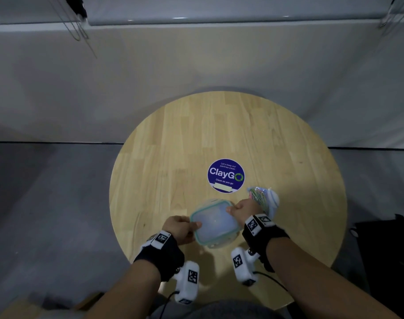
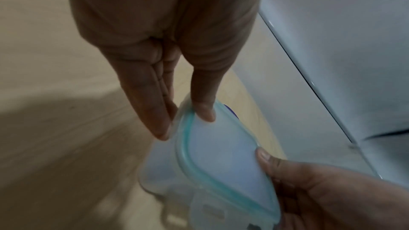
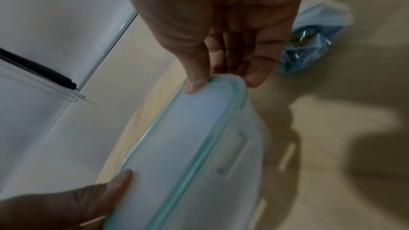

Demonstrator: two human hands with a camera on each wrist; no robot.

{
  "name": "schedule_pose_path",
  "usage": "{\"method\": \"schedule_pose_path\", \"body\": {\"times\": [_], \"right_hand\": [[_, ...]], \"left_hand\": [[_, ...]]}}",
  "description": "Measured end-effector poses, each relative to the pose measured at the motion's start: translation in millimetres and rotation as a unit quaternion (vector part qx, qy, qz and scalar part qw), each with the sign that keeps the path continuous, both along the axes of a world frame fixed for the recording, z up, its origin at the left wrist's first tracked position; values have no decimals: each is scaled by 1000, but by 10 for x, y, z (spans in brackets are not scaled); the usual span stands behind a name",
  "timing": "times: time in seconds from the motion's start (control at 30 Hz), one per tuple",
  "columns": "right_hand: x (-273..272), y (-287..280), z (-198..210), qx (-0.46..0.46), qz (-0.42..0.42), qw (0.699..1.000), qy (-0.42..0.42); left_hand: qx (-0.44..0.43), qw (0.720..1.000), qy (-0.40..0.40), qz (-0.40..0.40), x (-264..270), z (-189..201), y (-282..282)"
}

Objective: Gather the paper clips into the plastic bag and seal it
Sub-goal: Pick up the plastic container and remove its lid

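Observation:
A clear plastic bag (image 1: 264, 199) with colourful paper clips inside lies on the round wooden table (image 1: 173, 146), just beyond my right wrist; in the right wrist view the bag (image 3: 314, 41) shows behind my fingers. Whether its seal is closed cannot be told. Both hands hold a translucent container with a teal-rimmed lid (image 1: 214, 223) near the table's front. My left hand (image 2: 186, 125) pinches its left edge, thumb on the lid (image 2: 221, 155). My right hand (image 3: 223, 81) pinches the far right corner of the lid (image 3: 177, 146), thumb on top.
A round blue ClayGo sticker (image 1: 226, 175) sits mid-table, just behind the container. A pale wall with a ledge (image 1: 196, 21) rises behind the table. Grey floor lies to the left, and dark objects (image 1: 385, 249) stand at the right.

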State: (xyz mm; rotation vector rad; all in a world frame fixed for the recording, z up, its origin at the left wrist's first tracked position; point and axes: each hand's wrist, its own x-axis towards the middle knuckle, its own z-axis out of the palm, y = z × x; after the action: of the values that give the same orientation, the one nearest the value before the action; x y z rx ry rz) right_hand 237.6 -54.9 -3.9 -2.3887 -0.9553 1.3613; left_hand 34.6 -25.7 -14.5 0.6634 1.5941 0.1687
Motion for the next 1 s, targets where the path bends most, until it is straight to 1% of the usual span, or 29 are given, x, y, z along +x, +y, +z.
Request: {"method": "schedule_pose_path", "body": {"times": [0.03, 0.07, 0.1, 0.13, 0.17, 0.2, 0.23, 0.27, 0.3, 0.33, 0.37, 0.43, 0.47, 0.5, 0.57, 0.6, 0.67, 0.7, 0.73, 0.77, 0.83, 0.9, 0.93, 1.0], "right_hand": [[3, -17, -17, 10, 2, 1000, -6], [8, -50, -20, 22, -3, 1000, -14], [19, -101, 2, 40, -13, 999, -26], [46, -165, 33, 51, -14, 998, -46], [68, -233, 65, 39, 4, 997, -63], [74, -310, 121, 4, 32, 998, -62], [62, -383, 169, -45, 52, 997, -33], [24, -444, 198, -96, 51, 994, 23], [-22, -491, 198, -131, 36, 986, 92], [-70, -505, 189, -144, 13, 978, 150], [-102, -477, 176, -145, -18, 971, 190], [-122, -380, 113, -136, -82, 959, 234], [-103, -316, 93, -133, -115, 956, 236], [-79, -254, 61, -131, -124, 957, 227], [-87, -140, 62, -115, -117, 965, 205], [-86, -118, 24, -104, -104, 972, 185], [-82, -52, -8, -90, -14, 990, 105], [-70, -23, -17, -58, -11, 996, 60], [-40, 15, -11, -25, -36, 998, 35], [5, 56, 16, 14, -27, 1000, 0], [185, 87, -12, 93, -66, 989, -90], [371, 38, -40, 98, -59, 981, -157], [440, -8, -82, 79, -47, 980, -177], [476, -97, -152, 38, -31, 986, -159]], "left_hand": [[5, 1000, 11, -10, 17, -8, 5], [29, 997, 44, -48, 31, -5, 24], [79, 986, 92, -116, 52, 13, 52], [148, 956, 149, -204, 79, 37, 78], [227, 912, 191, -282, 117, 61, 98], [290, 869, 207, -342, 163, 84, 118], [320, 838, 211, -388, 214, 95, 143], [324, 819, 212, -423, 262, 104, 165], [308, 813, 212, -446, 296, 92, 191], [283, 814, 215, -460, 327, 92, 215], [258, 819, 217, -465, 356, 95, 234], [234, 829, 227, -455, 396, 109, 264], [224, 833, 234, -448, 411, 116, 280], [215, 837, 238, -444, 423, 122, 298], [191, 850, 235, -432, 427, 124, 339], [180, 859, 230, -420, 419, 120, 360], [170, 872, 223, -400, 396, 103, 375], [168, 877, 223, -391, 391, 88, 365], [164, 885, 222, -375, 394, 60, 341], [160, 896, 218, -353, 405, 35, 315], [148, 919, 205, -303, 458, 24, 270], [138, 936, 189, -261, 524, 38, 249], [137, 942, 183, -248, 551, 55, 257], [145, 944, 176, -240, 602, 66, 292]]}}
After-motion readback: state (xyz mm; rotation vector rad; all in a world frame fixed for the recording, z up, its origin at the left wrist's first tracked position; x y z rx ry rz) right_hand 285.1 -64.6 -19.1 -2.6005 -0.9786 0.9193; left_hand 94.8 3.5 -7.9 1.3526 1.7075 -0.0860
